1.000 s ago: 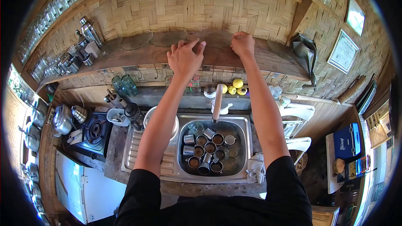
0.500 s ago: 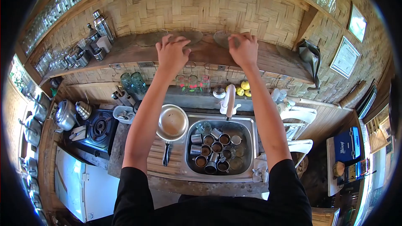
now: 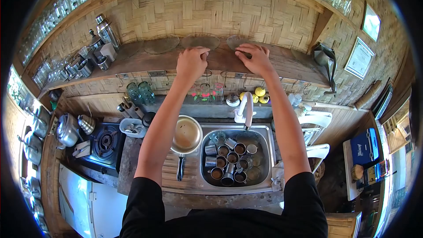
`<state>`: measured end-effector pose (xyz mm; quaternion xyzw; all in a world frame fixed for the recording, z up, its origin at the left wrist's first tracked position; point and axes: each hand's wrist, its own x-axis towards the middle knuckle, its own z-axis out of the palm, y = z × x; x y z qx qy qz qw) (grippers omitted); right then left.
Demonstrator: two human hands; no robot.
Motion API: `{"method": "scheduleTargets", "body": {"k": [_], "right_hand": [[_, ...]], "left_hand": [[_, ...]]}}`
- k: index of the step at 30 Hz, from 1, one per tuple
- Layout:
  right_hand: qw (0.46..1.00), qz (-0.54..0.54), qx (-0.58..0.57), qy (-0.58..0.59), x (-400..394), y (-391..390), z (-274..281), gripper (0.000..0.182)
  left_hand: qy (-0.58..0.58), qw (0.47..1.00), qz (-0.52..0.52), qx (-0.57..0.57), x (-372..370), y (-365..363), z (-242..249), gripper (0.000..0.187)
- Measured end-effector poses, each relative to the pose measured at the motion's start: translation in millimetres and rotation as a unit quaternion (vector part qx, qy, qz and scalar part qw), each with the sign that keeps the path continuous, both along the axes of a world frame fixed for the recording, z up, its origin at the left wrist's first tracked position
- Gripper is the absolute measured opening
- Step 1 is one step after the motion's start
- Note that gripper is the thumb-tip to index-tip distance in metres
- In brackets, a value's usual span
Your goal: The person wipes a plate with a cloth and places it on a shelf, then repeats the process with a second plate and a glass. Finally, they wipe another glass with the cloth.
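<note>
Both my hands are over the brown wooden shelf point(image 3: 282, 61). My left hand point(image 3: 192, 64) is at the front edge of a clear glass plate point(image 3: 200, 40), its fingers curled and pressed together. Anything inside those fingers is hidden. My right hand point(image 3: 256, 60) is beside another glass plate point(image 3: 235, 41), fingers bent and thumb apart, with a gap between them. The fingertips overlap that plate's front edge in this view. A third glass plate point(image 3: 161, 44) lies farther left along the shelf, flat against the woven wall.
Below is a steel sink point(image 3: 269, 145) with several metal mugs point(image 3: 220, 161). A pan point(image 3: 187, 135) rests on the drainboard beside it, left of the faucet point(image 3: 246, 108). Metal cups and a thermos point(image 3: 107, 31) stand at the shelf's left. A gas stove point(image 3: 105, 143) is lower left.
My left hand has moved right and down from the plates, its fingers closing from a spread pose. My right hand has shifted slightly down. The view has moved a little.
</note>
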<state>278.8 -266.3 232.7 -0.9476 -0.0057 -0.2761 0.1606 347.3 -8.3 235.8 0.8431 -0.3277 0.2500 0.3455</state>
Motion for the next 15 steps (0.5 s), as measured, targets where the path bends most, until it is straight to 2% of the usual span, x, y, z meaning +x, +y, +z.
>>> {"method": "scheduleTargets", "body": {"k": [8, 11, 14, 15], "right_hand": [[0.999, -0.03, -0.008, 0.02, -3.8, 5.5, 1.5, 0.038], [0.999, -0.049, -0.016, 0.0, -5.7, 7.7, 0.3, 0.042], [0.997, -0.065, 0.005, -0.041, -4.5, 9.3, -2.2, 0.047], [0.996, -0.07, 0.018, -0.055, -5.0, 10.8, -1.3, 0.049]], "left_hand": [[0.032, 0.999, 0.007, -0.014, -0.5, 2.6, -1.1, 0.022], [-0.007, 0.999, 0.035, 0.015, 2.3, 2.6, -6.0, 0.023], [-0.022, 0.998, 0.058, 0.002, -4.1, 2.9, -5.9, 0.024], [-0.066, 0.996, 0.061, -0.024, -2.9, 3.0, -7.3, 0.025]]}}
